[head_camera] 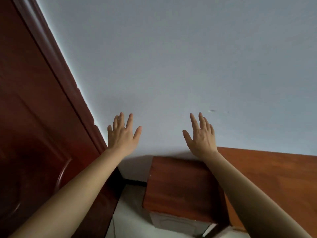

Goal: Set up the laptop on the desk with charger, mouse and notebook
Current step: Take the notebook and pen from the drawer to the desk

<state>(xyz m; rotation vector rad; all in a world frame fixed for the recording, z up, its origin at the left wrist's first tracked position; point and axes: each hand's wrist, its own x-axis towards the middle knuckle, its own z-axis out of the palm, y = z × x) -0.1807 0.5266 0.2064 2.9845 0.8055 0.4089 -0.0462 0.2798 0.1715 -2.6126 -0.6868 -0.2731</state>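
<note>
both forearms are reaching up from the near edge, left forearm (68, 191) at left, right forearm (248, 194) at right. left hand (121, 136) and right hand (201, 138) are spreading flat with fingers straight, gripping nothing, well apart, backs facing the camera, in front of the pale wall (171, 57). dark red-brown door (30, 117) is filling the left side. small wooden cabinet (180, 186) is sitting between the arms against the wall, wooden top (274, 177) running just right of it. cannot tell where laptop, charger, mouse or notebook are lying from this view.
</note>
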